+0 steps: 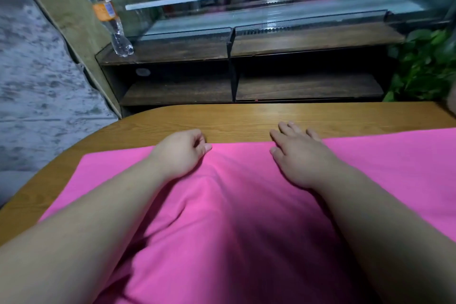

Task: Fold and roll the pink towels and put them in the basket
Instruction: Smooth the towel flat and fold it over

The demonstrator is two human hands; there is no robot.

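Two hands lie on one pink towel (234, 210), both forearms reaching in from 6 o'clock. At about 11 o'clock from the picture's middle, the left hand (180, 153) sits at the towel's far edge with its fingers curled under and the thumb tip pointing toward 3 o'clock; I cannot tell whether it grasps the cloth or is merely clenched on top of it. At about 1 o'clock, the right hand (298, 155) is released and flat, fingers spread, its palm on the towel and its fingertips reaching past the far edge onto the bare table (222, 118). The towel is spread flat over the near part of the one wooden table and runs out of view at 3 o'clock and 6 o'clock, with soft creases between the two arms. Beyond the table, at 12 o'clock, stands one glass case (296, 39) with two dark wooden compartments side by side below it. One clear bottle (108, 17) with an orange label stands on the case's left corner at 10 o'clock. One leafy plant (427, 64) shows at 3 o'clock.
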